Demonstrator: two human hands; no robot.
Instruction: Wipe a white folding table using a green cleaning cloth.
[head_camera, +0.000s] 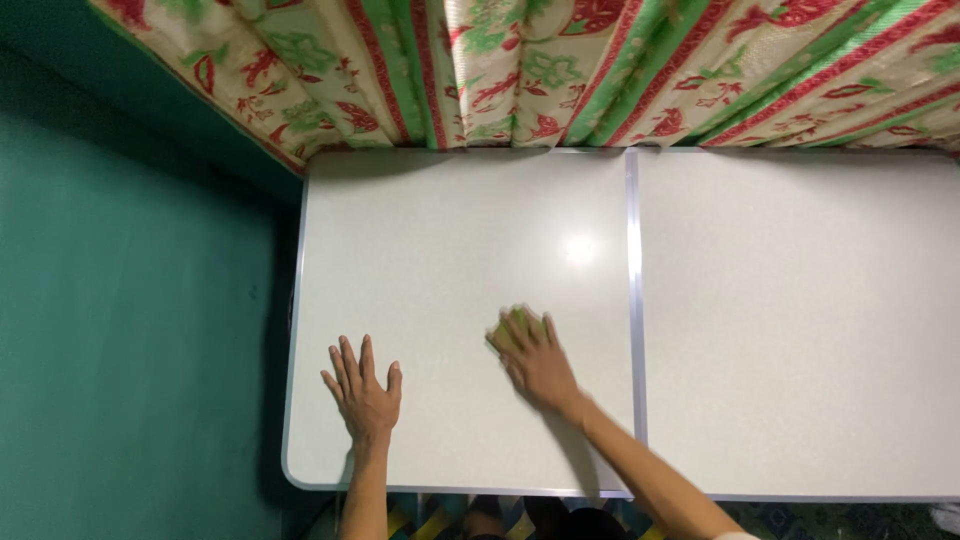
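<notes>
My right hand (537, 362) presses a yellow-green sponge (512, 326) flat against the white table (450, 220), on the near part of its left panel; the sponge shows only past my fingertips and is blurred. My left hand (362, 392) lies flat on the same panel near the front left corner, fingers spread, holding nothing. The two hands are about a hand's width apart.
A metal seam (632, 300) splits the table into left and right panels. A patterned curtain (600, 70) in cream, green and red hangs along the far edge. A green wall (130, 300) runs along the left side. Patterned flooring (800, 520) shows below the front edge.
</notes>
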